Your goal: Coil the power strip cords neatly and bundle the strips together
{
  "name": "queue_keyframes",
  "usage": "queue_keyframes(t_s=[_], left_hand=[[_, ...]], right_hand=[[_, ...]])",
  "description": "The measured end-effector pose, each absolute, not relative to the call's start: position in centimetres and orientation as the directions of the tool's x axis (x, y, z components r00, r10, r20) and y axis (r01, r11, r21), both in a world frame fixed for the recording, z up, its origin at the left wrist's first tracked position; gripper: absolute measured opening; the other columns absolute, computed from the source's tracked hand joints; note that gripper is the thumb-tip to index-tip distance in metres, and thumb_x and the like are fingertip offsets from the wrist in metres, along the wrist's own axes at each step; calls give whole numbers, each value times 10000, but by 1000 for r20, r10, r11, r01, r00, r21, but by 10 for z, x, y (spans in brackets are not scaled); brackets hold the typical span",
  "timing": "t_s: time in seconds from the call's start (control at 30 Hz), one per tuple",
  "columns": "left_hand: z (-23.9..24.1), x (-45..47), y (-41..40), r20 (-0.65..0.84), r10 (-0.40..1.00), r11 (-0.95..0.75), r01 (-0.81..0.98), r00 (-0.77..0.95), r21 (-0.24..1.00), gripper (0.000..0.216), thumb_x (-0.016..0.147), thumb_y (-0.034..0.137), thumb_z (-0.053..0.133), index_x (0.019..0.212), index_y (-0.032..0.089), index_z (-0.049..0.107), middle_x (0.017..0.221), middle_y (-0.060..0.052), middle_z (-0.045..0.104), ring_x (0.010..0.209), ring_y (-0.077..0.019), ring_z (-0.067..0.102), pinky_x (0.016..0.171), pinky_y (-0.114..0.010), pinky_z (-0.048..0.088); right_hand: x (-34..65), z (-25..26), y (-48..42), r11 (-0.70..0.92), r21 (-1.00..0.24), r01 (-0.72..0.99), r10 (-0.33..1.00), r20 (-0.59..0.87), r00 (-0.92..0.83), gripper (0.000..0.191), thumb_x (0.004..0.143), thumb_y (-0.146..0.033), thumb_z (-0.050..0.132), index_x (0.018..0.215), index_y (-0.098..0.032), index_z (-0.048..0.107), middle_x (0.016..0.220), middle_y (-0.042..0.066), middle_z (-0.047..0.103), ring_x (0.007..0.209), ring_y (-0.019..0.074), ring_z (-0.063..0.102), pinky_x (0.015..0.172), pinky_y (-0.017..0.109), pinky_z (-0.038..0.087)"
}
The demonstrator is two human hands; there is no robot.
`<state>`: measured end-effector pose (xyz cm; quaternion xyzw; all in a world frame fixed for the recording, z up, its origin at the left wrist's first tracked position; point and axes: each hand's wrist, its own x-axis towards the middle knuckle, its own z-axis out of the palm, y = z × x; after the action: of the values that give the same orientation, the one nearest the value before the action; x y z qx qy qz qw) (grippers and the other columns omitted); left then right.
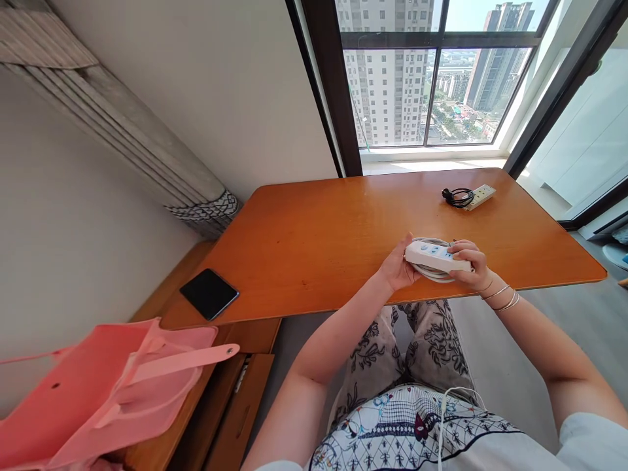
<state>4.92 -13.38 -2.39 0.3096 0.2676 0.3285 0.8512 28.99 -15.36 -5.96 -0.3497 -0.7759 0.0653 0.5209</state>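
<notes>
A white power strip with its white cable coiled beneath it is held just above the near edge of the orange wooden table. My left hand grips its left end. My right hand wraps over its right end, with thin bangles on that wrist. A second power strip, cream with a coiled black cable, lies at the far right of the table, apart from both hands.
A black phone lies on a lower wooden cabinet at the left. A pink bag sits at the bottom left. A large window stands behind the table, a rolled mat leans on the wall.
</notes>
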Motion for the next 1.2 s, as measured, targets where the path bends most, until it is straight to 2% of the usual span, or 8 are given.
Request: queue_keyframes(t_s=[0.1, 0.23, 0.3, 0.37, 0.47, 0.63, 0.87, 1.2], left_hand=[[-29, 53, -138, -226, 791, 521, -432, 569, 736, 418, 830, 491, 715, 1086, 160, 697, 1191, -132, 763, 1185, -311, 686, 981, -419, 585], [-31, 56, -142, -134, 916, 325, -507, 377, 798, 449, 788, 484, 737, 1076, 149, 658, 1177, -144, 763, 1198, -326, 681, 949, -415, 592], [-31, 55, -145, -78, 946, 240, -516, 316, 822, 474, 751, 482, 763, 1072, 164, 620, 1157, -135, 768, 1199, -326, 682, 938, -417, 590], [-30, 53, -149, -36, 951, 197, -511, 308, 836, 501, 722, 488, 782, 1068, 184, 583, 1152, -128, 769, 1198, -329, 685, 931, -426, 587], [-32, 54, -151, 16, 950, 151, -500, 313, 853, 561, 667, 496, 825, 1042, 206, 526, 1131, -117, 774, 1170, -334, 700, 928, -439, 580], [-44, 64, -152, 112, 982, -31, -452, 154, 892, 621, 655, 546, 831, 1031, 225, 455, 1107, -109, 764, 1199, -320, 687, 993, -445, 540], [-61, 75, -159, 188, 967, -124, -321, 174, 939, 585, 686, 494, 830, 1062, 234, 466, 1200, -99, 707, 1209, -258, 652, 1061, -428, 489], [-59, 36, -133, -181, 945, 249, -242, 272, 938, 479, 788, 243, 761, 1214, 209, 543, 1284, -122, 657, 1095, -209, 673, 981, -397, 534]], right_hand=[[290, -67, -157, 770, -455, 447, 602, 750, -274, 363, 627, -402, 851, 839, -330, 566, 926, -2, 620, 936, 262, 650, 1009, 572, 504], [269, -71, -156, 572, -675, 466, 678, 709, 194, 609, 543, -421, 895, 1037, -331, 549, 1209, 47, 608, 1257, 317, 576, 1172, 620, 358], [257, -70, -157, 389, -893, 228, 819, 448, 358, 735, 555, -442, 888, 1177, -318, 518, 1298, 77, 593, 1311, 322, 557, 1170, 613, 370], [250, -66, -160, 145, -981, -131, 966, 111, 233, 678, 629, -498, 839, 1204, -303, 537, 1249, 82, 652, 1257, 324, 609, 1104, 600, 455], [245, -52, -167, -120, -895, -429, 993, -109, -50, 550, 727, -664, 700, 1098, -265, 632, 1110, 94, 735, 1192, 362, 657, 990, 615, 541], [222, -34, -185, -87, -732, -676, 996, -54, -70, 676, 711, -843, 621, 1054, -264, 681, 1190, 95, 744, 1287, 363, 615, 987, 586, 563], [204, -48, -175, 96, -730, -677, 960, -110, 256, 453, 628, -487, 914, 949, -291, 662, 984, -18, 782, 960, 228, 743, 795, 378, 644], [329, -37, -125, 0, -868, -496, 867, -248, 433, 303, 728, -309, 875, 740, -246, 579, 738, -42, 734, 698, 155, 717, 638, 264, 643]])
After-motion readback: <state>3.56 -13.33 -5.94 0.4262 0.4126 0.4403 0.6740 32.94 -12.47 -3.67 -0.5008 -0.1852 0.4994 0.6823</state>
